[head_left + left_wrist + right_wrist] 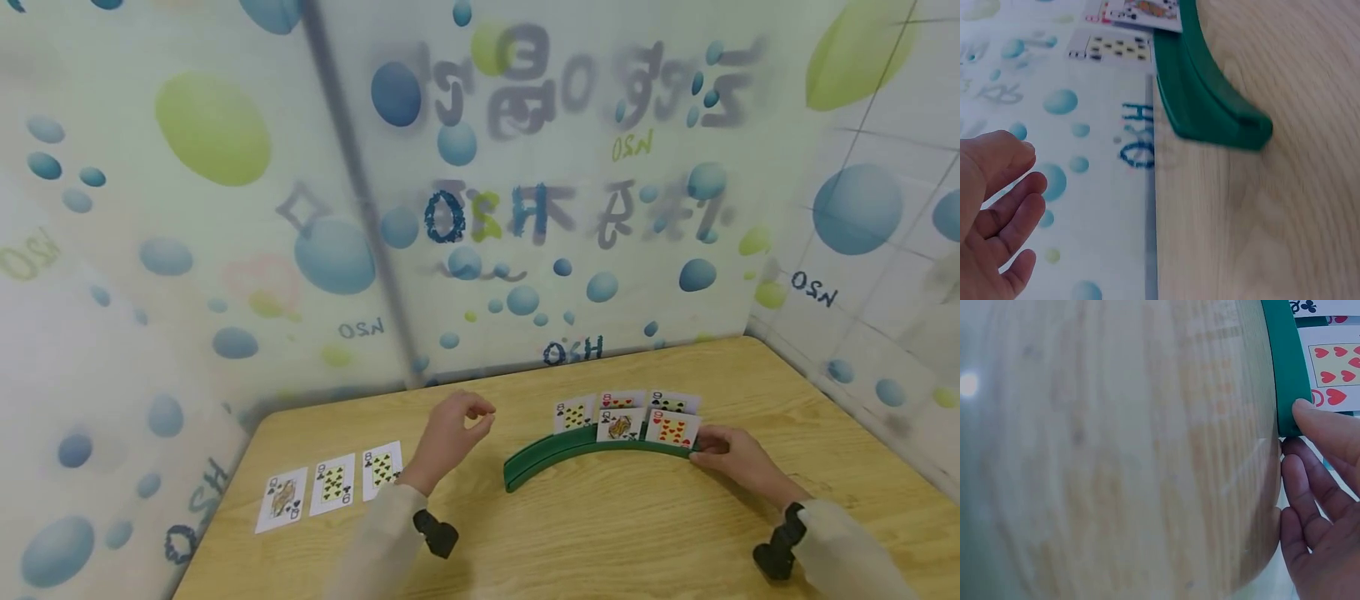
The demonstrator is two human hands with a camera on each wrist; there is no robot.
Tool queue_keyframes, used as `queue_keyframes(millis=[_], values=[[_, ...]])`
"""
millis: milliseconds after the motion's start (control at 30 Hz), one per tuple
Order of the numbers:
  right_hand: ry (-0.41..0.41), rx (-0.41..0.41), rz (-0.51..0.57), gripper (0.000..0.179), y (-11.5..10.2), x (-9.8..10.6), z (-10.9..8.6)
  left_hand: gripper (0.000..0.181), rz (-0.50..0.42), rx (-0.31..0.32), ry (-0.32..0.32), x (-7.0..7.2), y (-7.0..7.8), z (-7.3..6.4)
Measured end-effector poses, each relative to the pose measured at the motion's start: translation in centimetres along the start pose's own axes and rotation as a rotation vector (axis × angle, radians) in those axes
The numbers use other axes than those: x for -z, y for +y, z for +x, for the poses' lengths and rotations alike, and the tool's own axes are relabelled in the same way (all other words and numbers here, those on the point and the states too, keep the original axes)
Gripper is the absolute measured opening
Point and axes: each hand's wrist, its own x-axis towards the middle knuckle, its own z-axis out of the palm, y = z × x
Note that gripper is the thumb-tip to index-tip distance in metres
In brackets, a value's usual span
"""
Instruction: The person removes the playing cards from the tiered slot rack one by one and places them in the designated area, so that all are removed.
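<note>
A curved green card holder (547, 457) stands on the table with playing cards upright in it. In its front are a queen of clubs (619, 425) and a nine of hearts (672, 430); behind them show a black eight (573, 415), a red eight (622, 399) and a black nine (675, 402). My right hand (738, 460) pinches the holder's right end, thumb (1302, 406) on the green edge beside the nine of hearts. My left hand (450, 433) hovers left of the holder, fingers loosely curled with nothing in them, apart from the holder's left end (1222, 125).
On the table's left lie a queen (283, 500), a nine of clubs (332, 483) and an eight of clubs (380, 468), face up in a row. The wooden table (585, 533) meets a wall (525, 292) covered in a bubble pattern at the back.
</note>
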Motion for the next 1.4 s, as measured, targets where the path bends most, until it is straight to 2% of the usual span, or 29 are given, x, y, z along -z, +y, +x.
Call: queue_keyframes(millis=[233,433,567,933,1167,1400], values=[[-0.013,-0.004,0.013,0.046,0.1,0.1,0.0,0.011,-0.093,0.047,-0.063,-2.9,2.4,1.5],[-0.018,-0.010,0.003,0.045,0.3,0.1,0.2,0.016,-0.151,0.069,-0.055,-5.0,3.6,2.6],[-0.022,-0.008,-0.003,0.045,0.3,0.1,0.2,0.018,-0.173,0.080,-0.042,-5.8,4.4,3.1],[-0.021,-0.003,0.003,0.044,0.5,0.1,0.3,0.008,-0.181,0.091,-0.045,-6.5,5.1,3.5],[-0.019,0.005,-0.007,0.043,0.1,0.2,0.2,0.006,-0.178,0.077,-0.045,-6.3,5.3,3.4],[-0.012,-0.003,-0.004,0.042,0.0,0.1,0.1,0.007,-0.139,0.055,-0.013,-5.8,4.8,3.3]])
